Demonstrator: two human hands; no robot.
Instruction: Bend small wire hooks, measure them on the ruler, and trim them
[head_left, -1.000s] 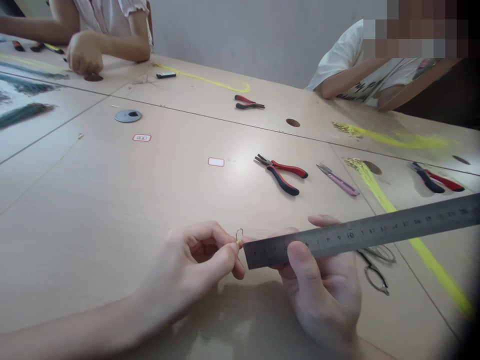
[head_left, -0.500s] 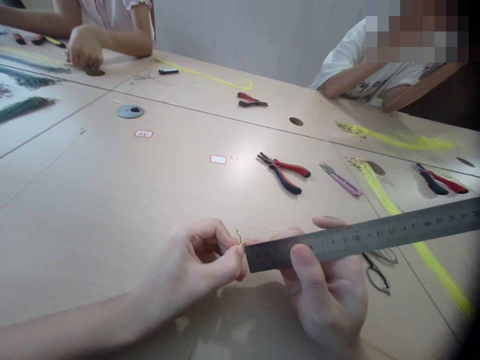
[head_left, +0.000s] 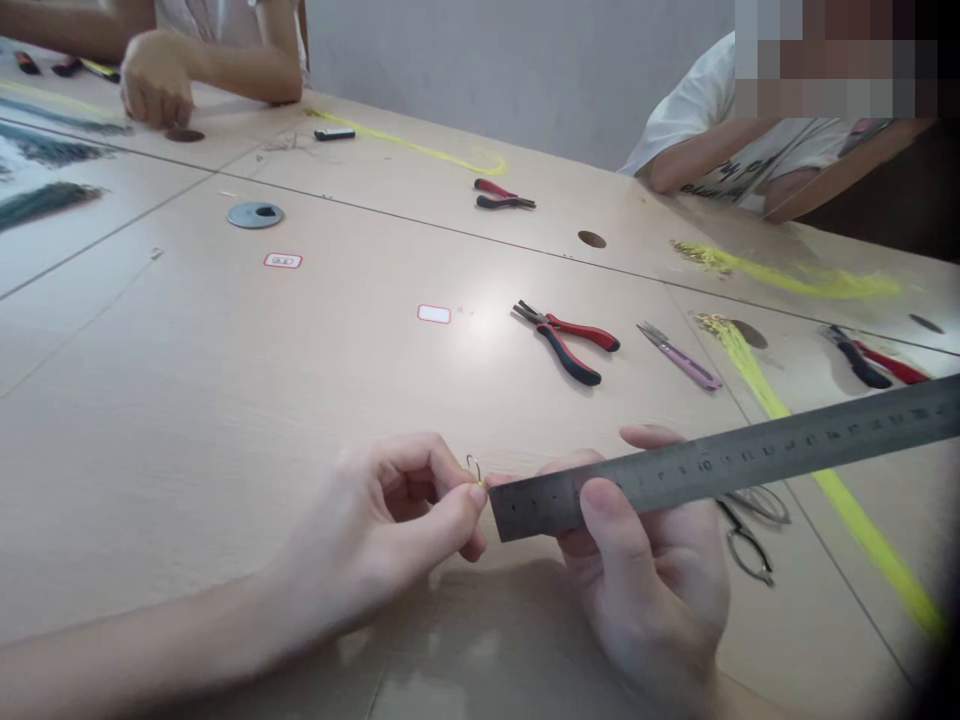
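Observation:
Between the thumb and forefinger of my left hand (head_left: 405,510) a small golden fish hook (head_left: 473,468) is pinched, its bend pointing up. My right hand (head_left: 652,560) grips a steel ruler (head_left: 720,455), thumb on the front face and fingers behind. The ruler's left end is right beside the hook's lower part and my left fingertips; whether they touch I cannot tell. The ruler slants up to the right and runs out of view. Any line tied to the hook is hidden by my fingers.
Red-black pliers (head_left: 566,340) and purple thread snips (head_left: 679,355) lie ahead. Yellow lines with golden ends (head_left: 765,385) stretch along the right, near black-handled scissors (head_left: 750,550). Further off are a grey disc (head_left: 255,215), small labels (head_left: 433,314) and two people at the table.
The hook has turned slightly and tilts more to the left, its bend showing wider. Both hands and the ruler stay nearly in place; the whole view has shifted a little.

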